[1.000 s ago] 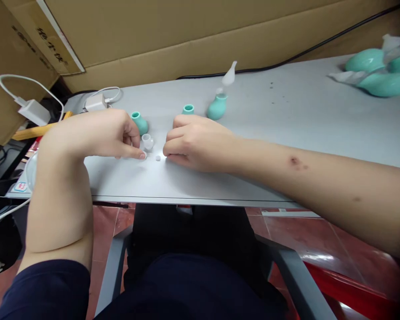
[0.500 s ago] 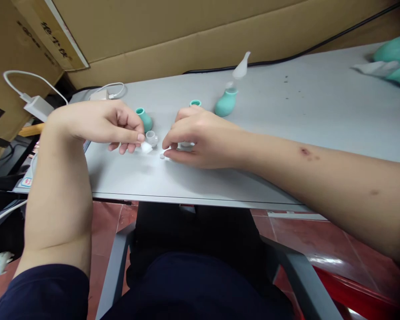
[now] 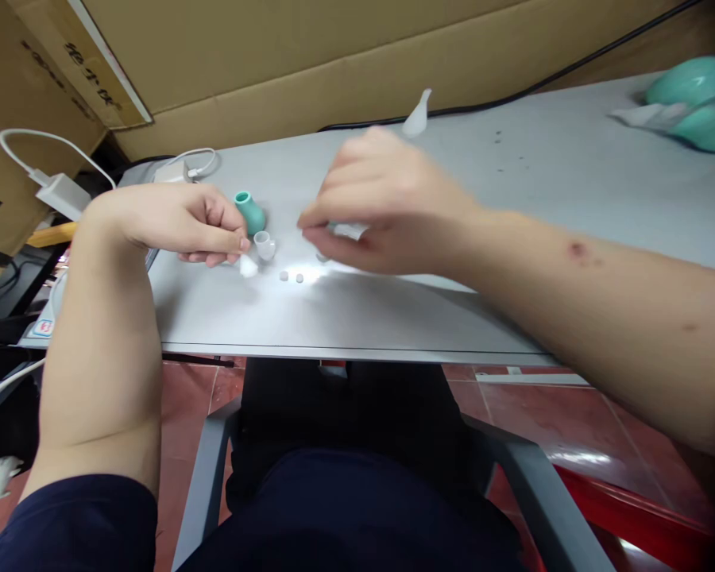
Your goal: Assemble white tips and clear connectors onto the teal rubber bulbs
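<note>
My left hand (image 3: 208,230) is closed, thumb and fingers pinching a small white piece (image 3: 249,266) just above the table. Right beside it are a teal rubber bulb (image 3: 250,213) with its round mouth upward and a clear plastic cup-shaped part (image 3: 264,245). Two small pale discs (image 3: 291,277) lie on the tabletop between my hands. My right hand (image 3: 387,202) is raised and blurred, its thumb and forefinger tips close together; anything between them is too small to make out. Behind those fingers a clear part (image 3: 349,230) shows partly.
A white teardrop-shaped tip (image 3: 418,117) lies by the black cable (image 3: 482,110) at the back. Larger teal bulbs (image 3: 691,103) sit at the far right. White chargers (image 3: 65,193) are on the left. Cardboard (image 3: 274,48) walls the grey table (image 3: 572,183).
My right hand has lifted up and away from the tabletop, uncovering the two pale discs and now covering the two teal bulbs behind it. My left hand keeps its pinch on the white piece.
</note>
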`<state>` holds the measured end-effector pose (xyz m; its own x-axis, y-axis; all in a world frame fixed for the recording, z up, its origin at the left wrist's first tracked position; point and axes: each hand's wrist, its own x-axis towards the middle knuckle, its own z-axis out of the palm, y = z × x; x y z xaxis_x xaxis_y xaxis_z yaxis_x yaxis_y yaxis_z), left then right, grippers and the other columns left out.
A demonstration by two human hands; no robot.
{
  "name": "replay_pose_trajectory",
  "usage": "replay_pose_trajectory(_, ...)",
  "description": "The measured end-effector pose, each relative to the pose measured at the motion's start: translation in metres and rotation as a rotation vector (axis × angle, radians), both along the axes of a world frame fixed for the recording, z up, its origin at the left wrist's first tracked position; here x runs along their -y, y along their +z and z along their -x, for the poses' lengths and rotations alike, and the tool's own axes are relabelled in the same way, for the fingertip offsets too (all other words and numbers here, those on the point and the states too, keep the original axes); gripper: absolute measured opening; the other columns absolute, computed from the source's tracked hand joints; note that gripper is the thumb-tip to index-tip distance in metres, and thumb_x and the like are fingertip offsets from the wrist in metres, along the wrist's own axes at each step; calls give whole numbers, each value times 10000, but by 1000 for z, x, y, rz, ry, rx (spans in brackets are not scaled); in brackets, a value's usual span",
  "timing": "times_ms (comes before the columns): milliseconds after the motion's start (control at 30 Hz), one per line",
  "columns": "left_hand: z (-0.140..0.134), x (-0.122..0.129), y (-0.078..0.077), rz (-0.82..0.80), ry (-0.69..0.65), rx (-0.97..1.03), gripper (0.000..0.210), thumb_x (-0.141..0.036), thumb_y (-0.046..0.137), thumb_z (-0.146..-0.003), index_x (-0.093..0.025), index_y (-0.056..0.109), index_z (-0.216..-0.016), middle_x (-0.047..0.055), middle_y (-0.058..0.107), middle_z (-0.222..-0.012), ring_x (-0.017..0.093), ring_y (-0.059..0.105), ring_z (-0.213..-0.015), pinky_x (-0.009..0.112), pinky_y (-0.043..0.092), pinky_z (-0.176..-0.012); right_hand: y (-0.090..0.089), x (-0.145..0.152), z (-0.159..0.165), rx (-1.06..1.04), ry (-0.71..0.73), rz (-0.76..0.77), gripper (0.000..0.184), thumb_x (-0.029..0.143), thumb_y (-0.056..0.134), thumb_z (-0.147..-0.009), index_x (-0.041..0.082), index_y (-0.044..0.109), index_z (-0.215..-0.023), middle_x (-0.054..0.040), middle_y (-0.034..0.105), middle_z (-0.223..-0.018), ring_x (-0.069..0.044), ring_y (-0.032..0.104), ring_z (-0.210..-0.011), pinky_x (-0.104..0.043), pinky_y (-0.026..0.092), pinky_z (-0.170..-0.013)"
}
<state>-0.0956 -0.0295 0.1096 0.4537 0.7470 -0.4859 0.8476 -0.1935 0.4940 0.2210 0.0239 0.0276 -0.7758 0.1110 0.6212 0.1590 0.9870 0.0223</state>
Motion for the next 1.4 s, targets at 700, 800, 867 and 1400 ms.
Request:
replay_pose_trajectory(700, 2, 8, -10, -208, 6, -206, 482, -769, 1016, -909, -312, 872, -862, -105, 746, -719, 138, 555, -697, 370, 445, -720, -14, -83, -70, -255, -422, 656, 403, 41, 995, -1005, 309, 707, -919, 53, 803, -882, -144, 603, -720, -363, 471, -695)
replay_pose_trajectory(800, 9, 5, -15, -231, -4, -178, 475, -795, 976, -952, -324, 922, -922, -98, 807, -774, 142, 575, -735, 366, 430, -739, -15, -81, -75, -291, -450, 650, 435, 16, 1005, -985, 303, 697, -878, 39, 814, -920, -147, 581, -730, -385, 458, -723)
replay_pose_trajectory(867, 12, 2, -16, -235, -6, -166, 470, -803, 968, -971, -337, 932, -922, -94, 818, -789, 147, 570, -751, 374, 431, -756, -14, -80, -78, -297, -459, 656, 436, -4, 1004, -978, 297, 706, -873, 47, 818, -917, -139, 561, -712, -386, 457, -716)
replay_pose_trajectory(1400, -76, 43, 20, -1089, 22, 295, 325, -537, 834, -1173, -286, 824, -965, -17, 691, -815, 138, 565, -758, 450, 456, -751, -4, -70, -75, -705, -257, 475, 581, 781, 1024, -973, 385, 626, -822, -19, 662, -816, -227, 504, -736, -474, 407, -753)
